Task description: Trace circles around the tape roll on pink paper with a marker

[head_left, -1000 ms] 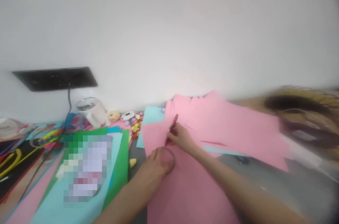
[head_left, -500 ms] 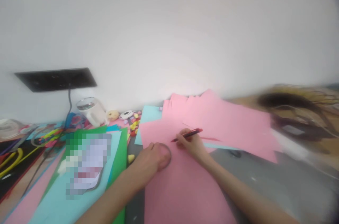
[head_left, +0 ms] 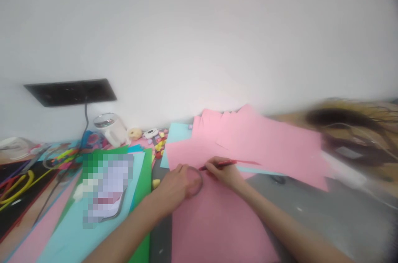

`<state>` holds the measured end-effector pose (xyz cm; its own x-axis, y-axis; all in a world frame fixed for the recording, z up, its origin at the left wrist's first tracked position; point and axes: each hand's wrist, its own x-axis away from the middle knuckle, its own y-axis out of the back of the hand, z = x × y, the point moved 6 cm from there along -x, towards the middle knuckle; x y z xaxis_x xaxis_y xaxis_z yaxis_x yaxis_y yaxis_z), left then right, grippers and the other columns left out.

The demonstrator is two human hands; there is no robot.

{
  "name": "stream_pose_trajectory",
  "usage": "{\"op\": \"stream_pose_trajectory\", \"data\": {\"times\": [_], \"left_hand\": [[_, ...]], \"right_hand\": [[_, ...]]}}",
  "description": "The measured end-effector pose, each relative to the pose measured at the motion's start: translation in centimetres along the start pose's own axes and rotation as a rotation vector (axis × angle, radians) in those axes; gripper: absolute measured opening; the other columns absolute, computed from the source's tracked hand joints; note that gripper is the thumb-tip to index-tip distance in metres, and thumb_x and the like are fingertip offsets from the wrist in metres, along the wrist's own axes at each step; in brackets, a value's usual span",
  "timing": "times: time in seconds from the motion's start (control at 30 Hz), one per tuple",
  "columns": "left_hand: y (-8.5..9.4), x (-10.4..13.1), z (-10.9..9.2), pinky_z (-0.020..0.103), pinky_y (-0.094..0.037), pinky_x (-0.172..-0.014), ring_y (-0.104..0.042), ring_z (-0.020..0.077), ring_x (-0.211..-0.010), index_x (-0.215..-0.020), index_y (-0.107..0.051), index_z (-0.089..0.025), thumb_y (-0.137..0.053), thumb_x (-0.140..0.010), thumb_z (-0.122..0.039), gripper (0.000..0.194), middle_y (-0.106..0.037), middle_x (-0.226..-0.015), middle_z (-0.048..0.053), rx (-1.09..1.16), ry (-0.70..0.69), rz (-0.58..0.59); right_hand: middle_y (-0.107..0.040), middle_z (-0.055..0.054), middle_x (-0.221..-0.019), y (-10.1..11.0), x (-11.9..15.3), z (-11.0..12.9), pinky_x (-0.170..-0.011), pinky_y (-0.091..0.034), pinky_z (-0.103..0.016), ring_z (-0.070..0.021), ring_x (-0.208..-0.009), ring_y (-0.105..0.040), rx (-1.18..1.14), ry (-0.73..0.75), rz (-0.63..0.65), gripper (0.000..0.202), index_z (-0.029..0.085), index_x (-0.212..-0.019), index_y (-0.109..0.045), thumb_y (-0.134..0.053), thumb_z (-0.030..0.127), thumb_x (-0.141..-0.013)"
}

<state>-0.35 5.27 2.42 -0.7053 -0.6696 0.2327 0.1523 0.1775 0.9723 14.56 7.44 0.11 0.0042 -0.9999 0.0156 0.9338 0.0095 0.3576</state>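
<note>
A large pink paper sheet lies under both hands. My left hand grips the left side of a round, thin-rimmed ring, with pink showing inside its rim. The ring rests on the sheet, and its left part is hidden by my fingers. In a pinch, my right hand holds a red and black pen, slanted, its tip down by the ring's upper right rim. Whether the tip touches the rim I cannot tell.
Several pink sheets overlap behind my hands on a grey mat. To the left, a blurred-out phone lies on light blue and green paper. A white mug stands by the wall, near a cable and scissors.
The pen has moved slightly left and lower, bringing its tip to the ring's rim. My left hand stays on the ring. The whole view has shifted slightly.
</note>
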Motion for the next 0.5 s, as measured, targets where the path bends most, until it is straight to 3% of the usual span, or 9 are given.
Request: {"op": "stream_pose_trajectory", "data": {"times": [0.1,0.3,0.5], "left_hand": [[0.0,0.1,0.0,0.03,-0.039,-0.078,-0.044,0.0228,-0.101,-0.113,-0.053,-0.028,-0.046,-0.082,-0.013,0.035,-0.045,-0.112,0.007,-0.002,-0.01,-0.01],[0.0,0.0,-0.1,0.03,-0.04,-0.073,-0.046,0.0235,-0.095,-0.115,-0.053,-0.028,-0.047,-0.08,-0.012,0.039,-0.046,-0.106,0.008,-0.02,-0.022,0.001],[0.4,-0.1,-0.2,0.029,-0.041,-0.073,-0.046,0.0225,-0.095,-0.113,-0.056,-0.031,-0.047,-0.082,-0.017,0.035,-0.046,-0.103,0.006,-0.006,-0.019,-0.019]], "right_hand": [[-0.067,0.0,-0.07,0.2,0.3,-0.1,-0.051,-0.043,-0.023,-0.0169,-0.065,-0.06,0.059,-0.004,0.004,0.019,0.021,-0.07,-0.068,-0.051,0.028,-0.073],[-0.062,0.002,-0.055,0.8,2.5,-1.1,-0.046,-0.04,-0.022,-0.0142,-0.052,-0.055,0.119,-0.002,-0.043,0.016,0.021,-0.06,-0.061,-0.052,0.024,-0.072],[-0.063,0.001,-0.057,-1.0,5.7,-0.3,-0.049,-0.043,-0.023,-0.0141,-0.053,-0.056,0.141,0.124,-0.001,0.014,0.021,-0.063,-0.061,-0.052,0.023,-0.073]]}}
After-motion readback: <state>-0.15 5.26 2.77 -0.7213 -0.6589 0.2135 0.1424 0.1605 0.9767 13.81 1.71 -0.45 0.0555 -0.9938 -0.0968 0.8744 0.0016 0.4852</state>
